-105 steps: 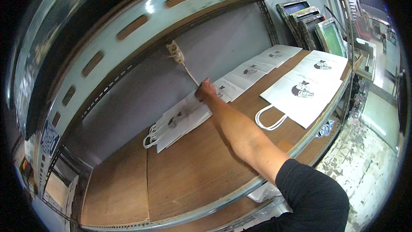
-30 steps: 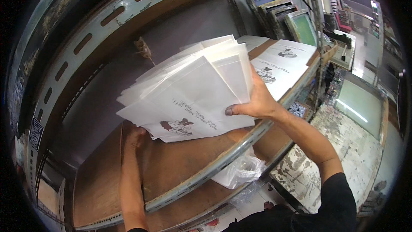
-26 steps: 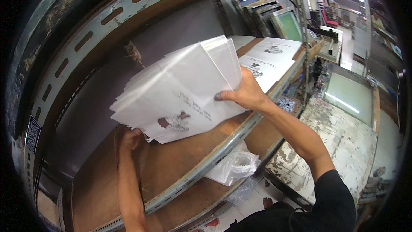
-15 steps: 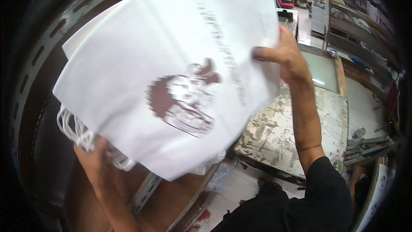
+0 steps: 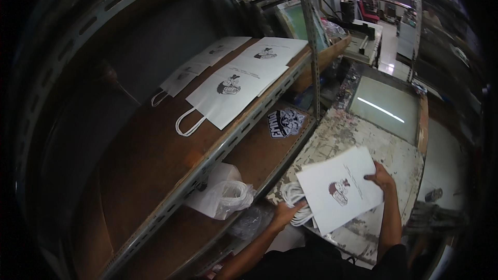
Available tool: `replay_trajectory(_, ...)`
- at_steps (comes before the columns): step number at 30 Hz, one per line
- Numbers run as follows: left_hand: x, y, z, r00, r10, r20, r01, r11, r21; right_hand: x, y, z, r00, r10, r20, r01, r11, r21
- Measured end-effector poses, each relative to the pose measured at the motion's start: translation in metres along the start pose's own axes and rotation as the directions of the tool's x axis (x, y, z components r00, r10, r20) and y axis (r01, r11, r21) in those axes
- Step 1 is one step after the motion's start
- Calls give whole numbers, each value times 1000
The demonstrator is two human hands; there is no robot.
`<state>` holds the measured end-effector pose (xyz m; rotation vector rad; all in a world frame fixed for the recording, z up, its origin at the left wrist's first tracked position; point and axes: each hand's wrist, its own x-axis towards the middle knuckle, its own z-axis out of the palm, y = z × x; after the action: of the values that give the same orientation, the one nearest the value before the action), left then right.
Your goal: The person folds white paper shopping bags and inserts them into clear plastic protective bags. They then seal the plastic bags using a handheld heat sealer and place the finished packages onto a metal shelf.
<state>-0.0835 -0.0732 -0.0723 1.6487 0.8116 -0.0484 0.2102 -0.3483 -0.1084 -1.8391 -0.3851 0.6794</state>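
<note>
I hold a stack of white paper bags (image 5: pixel 342 191) over the paint-stained table at the lower right. The top bag bears a brown printed figure and a line of small lettering. My left hand (image 5: pixel 284 215) is closed on the stack's handle end, beside the bundled white rope handles (image 5: pixel 293 196). At the opposite edge, my right hand (image 5: pixel 381 175) grips the bags with its thumb on top and its fingers hidden underneath. More printed white bags (image 5: pixel 244 87) lie flat on the upper shelf, two of their handles hanging toward me.
A brown shelf (image 5: pixel 155 150) with a slotted metal edge runs along the left. Its lower level holds a white plastic bag (image 5: pixel 220 197) and a dark animal-head sticker (image 5: pixel 286 123). The stained table (image 5: pixel 316 150) carries a glass panel (image 5: pixel 386 106). Framed screens (image 5: pixel 290 18) lean at the back.
Both hands have carried the bag stack away from close in front of the shelf, down and right over the table. My view has shifted, and the bags on the shelf now show.
</note>
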Motion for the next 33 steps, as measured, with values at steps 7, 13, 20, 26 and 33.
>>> replay_trajectory(7, -38, 63, -49, 945, 237, 227, -286, 933, 218, 52, 45, -47, 940, -29, -339, -182, 801, -571)
replay_trajectory(13, -150, 216, -212, 818, 575, -6, -536, 766, 354, 72, -159, 22, 775, -588, -231, 536, 806, -251)
replay_trajectory(20, -32, 249, -385, 758, 577, -305, -270, 703, 658, 130, -335, 96, 409, -894, -184, 815, 448, -368)
replay_trajectory(26, 71, 190, -580, 657, 495, -569, -43, 778, 627, 123, -397, 186, 554, -832, 36, 682, 429, -592)
replay_trajectory(33, 184, 198, -579, 544, 464, -699, 121, 781, 613, 136, -396, 193, 722, -689, -68, 376, 474, -796)
